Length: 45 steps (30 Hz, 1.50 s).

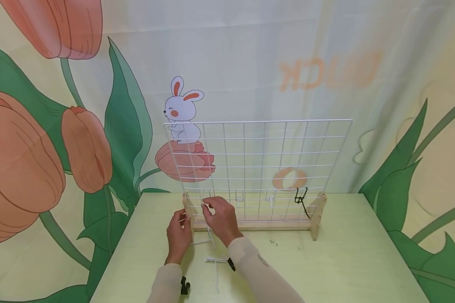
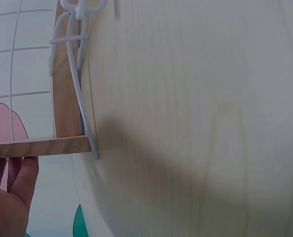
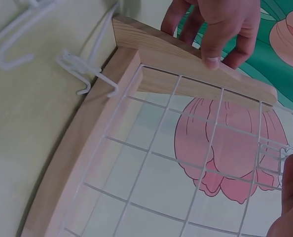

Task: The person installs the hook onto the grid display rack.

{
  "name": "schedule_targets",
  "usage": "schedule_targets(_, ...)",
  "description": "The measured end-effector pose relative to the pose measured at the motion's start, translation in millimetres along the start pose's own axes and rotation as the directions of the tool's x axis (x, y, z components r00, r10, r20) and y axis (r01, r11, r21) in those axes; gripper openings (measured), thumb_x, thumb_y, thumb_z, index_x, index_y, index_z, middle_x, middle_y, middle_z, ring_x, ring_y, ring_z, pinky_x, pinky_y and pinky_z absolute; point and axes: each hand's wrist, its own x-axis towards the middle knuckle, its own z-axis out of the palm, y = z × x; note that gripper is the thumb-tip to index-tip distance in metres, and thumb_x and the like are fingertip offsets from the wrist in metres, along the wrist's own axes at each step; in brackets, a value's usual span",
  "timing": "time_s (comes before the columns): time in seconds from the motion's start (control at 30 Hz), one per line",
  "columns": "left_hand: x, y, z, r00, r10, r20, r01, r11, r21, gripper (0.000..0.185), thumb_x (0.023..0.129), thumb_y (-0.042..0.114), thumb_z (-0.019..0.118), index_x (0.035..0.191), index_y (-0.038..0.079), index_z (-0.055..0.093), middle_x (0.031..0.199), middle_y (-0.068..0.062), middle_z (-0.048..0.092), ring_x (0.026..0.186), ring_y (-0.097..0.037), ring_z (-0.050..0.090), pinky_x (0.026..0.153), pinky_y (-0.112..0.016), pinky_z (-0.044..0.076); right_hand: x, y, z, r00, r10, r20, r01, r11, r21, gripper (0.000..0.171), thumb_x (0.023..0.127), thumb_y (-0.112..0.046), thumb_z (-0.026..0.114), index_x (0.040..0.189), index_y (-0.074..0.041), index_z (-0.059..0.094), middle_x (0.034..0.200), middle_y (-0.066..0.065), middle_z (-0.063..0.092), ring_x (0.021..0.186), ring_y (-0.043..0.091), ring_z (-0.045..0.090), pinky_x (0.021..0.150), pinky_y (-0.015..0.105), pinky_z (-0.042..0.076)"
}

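Observation:
A white wire grid panel (image 1: 258, 168) stands upright in a wooden stand (image 1: 250, 226) on the table. My left hand (image 1: 179, 232) grips the stand's left wooden foot (image 3: 186, 66), thumb on its top edge and fingers (image 3: 183, 22) behind it. Against the panel's lower left corner, my right hand (image 1: 217, 214) pinches a small white wire hook (image 1: 204, 205). In the right wrist view only my right hand's fingertips (image 3: 292, 195) show, at a grid wire. Two more white hooks (image 1: 239, 198) and a black hook (image 1: 301, 198) hang on the bottom rows.
Loose white hooks (image 1: 216, 264) lie on the pale table (image 1: 345, 261) in front of the stand, and another one (image 3: 85, 71) lies against the base rail. A flower-and-rabbit printed curtain (image 1: 60, 126) hangs behind and beside the table.

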Motion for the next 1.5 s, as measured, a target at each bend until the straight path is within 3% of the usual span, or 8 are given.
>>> schedule_targets(0.37, -1.1, 0.7, 0.8, 1.000, 0.007, -0.017, -0.007, 1.000, -0.002, 0.029, 0.106, 0.011, 0.064, 0.134, 0.004, 0.062, 0.122, -0.022, 0.072, 0.108, -0.040, 0.075, 0.094, -0.057, 0.060, -23.0, 1.2, -7.8, 0.999, 0.035, -0.006, -0.035, 0.998, 0.045, 0.018, 0.088, -0.013, 0.087, 0.104, -0.007, 0.082, 0.098, 0.004, 0.081, 0.079, 0.017, 0.075, 0.073, 0.024, 0.062)
schedule_targets(0.67, -1.8, -1.4, 1.6, 0.999, -0.034, 0.010, 0.034, 0.999, 0.000, 0.030, 0.107, 0.014, 0.062, 0.136, 0.007, 0.061, 0.127, -0.020, 0.071, 0.112, -0.039, 0.073, 0.096, -0.056, 0.060, -47.2, 6.9, -21.6, 0.997, 0.069, -0.020, -0.068, 0.996, 0.060, 0.019, 0.086, -0.014, 0.089, 0.103, -0.011, 0.081, 0.096, 0.001, 0.080, 0.079, 0.016, 0.075, 0.074, 0.023, 0.062)
schedule_targets(0.97, 0.1, -2.5, 1.6, 1.000, -0.022, -0.004, 0.022, 1.000, 0.000, 0.030, 0.106, 0.014, 0.063, 0.136, 0.007, 0.062, 0.126, -0.020, 0.072, 0.112, -0.039, 0.074, 0.096, -0.056, 0.059, -79.2, 17.6, -46.1, 0.988, 0.149, 0.031, -0.151, 0.986, 0.070, 0.023, 0.085, -0.013, 0.090, 0.105, -0.011, 0.080, 0.097, 0.003, 0.079, 0.083, 0.016, 0.075, 0.073, 0.034, 0.064)
schedule_targets(1.13, 1.4, -2.5, 3.0, 0.999, 0.026, -0.020, -0.026, 1.000, 0.001, 0.029, 0.105, 0.010, 0.064, 0.134, 0.005, 0.062, 0.121, -0.021, 0.072, 0.108, -0.039, 0.075, 0.093, -0.056, 0.060, -93.9, 22.8, -62.8, 0.966, 0.239, 0.094, -0.244, 0.969, 0.035, 0.023, 0.085, -0.014, 0.089, 0.106, -0.013, 0.080, 0.098, 0.001, 0.079, 0.083, 0.014, 0.074, 0.075, 0.032, 0.064)
schedule_targets(1.27, 1.3, -2.7, 3.1, 0.999, 0.039, -0.028, -0.039, 0.999, 0.006, 0.029, 0.105, 0.009, 0.064, 0.133, 0.004, 0.063, 0.120, -0.021, 0.072, 0.107, -0.039, 0.075, 0.093, -0.056, 0.060, -106.9, 27.8, -75.0, 0.935, 0.323, 0.146, -0.327, 0.945, 0.002, 0.022, 0.086, -0.015, 0.089, 0.107, -0.014, 0.080, 0.100, 0.002, 0.079, 0.085, 0.014, 0.075, 0.076, 0.033, 0.065)
schedule_targets(1.5, -1.2, -0.1, 1.9, 1.000, -0.001, -0.006, 0.001, 1.000, 0.010, 0.030, 0.106, 0.010, 0.063, 0.136, 0.005, 0.061, 0.124, -0.022, 0.071, 0.111, -0.040, 0.073, 0.096, -0.057, 0.059, -133.0, 39.1, -89.3, 0.887, 0.390, 0.246, -0.382, 0.920, -0.083, 0.019, 0.087, -0.014, 0.086, 0.105, -0.016, 0.081, 0.100, -0.001, 0.080, 0.085, 0.019, 0.074, 0.075, 0.028, 0.060)
